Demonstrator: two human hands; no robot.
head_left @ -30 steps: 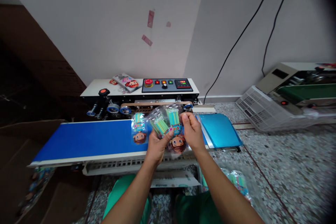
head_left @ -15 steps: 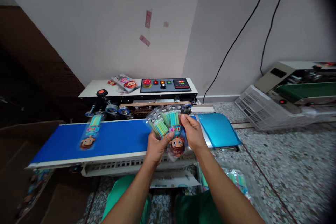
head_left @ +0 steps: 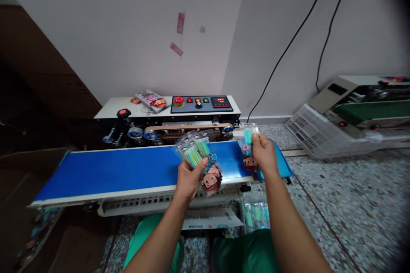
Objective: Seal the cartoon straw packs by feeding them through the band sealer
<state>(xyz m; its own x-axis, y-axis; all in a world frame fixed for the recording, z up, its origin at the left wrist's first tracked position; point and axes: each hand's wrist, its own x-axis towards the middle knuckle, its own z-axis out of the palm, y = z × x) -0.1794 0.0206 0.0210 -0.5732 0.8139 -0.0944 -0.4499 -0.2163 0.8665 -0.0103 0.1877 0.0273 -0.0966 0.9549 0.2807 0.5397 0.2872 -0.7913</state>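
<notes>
In my left hand (head_left: 188,179) is a fanned bunch of clear plastic packets (head_left: 194,158), each with green and blue sticks and a cartoon-head card. My left thumb presses on the front of the bunch, over the blue conveyor belt (head_left: 128,170). Further right, my right hand (head_left: 265,153) pinches a single packet (head_left: 249,149) of the same kind by its side, above the belt's right end. Behind the belt stands the band sealing machine (head_left: 144,115), with its rollers and a brown band. How the fingers behind the packets lie is hidden.
A control panel (head_left: 201,104) with a red emergency button tops the machine, beside a printed box (head_left: 152,100). Below right, a container holds more packets (head_left: 256,215). A cardboard box (head_left: 70,239) stands lower left. A white crate (head_left: 310,132) and second machine (head_left: 361,106) are at right.
My right hand has moved right, drawing one packet away from the bunch in my left hand. The packet that lay on the belt's left part is gone from it.
</notes>
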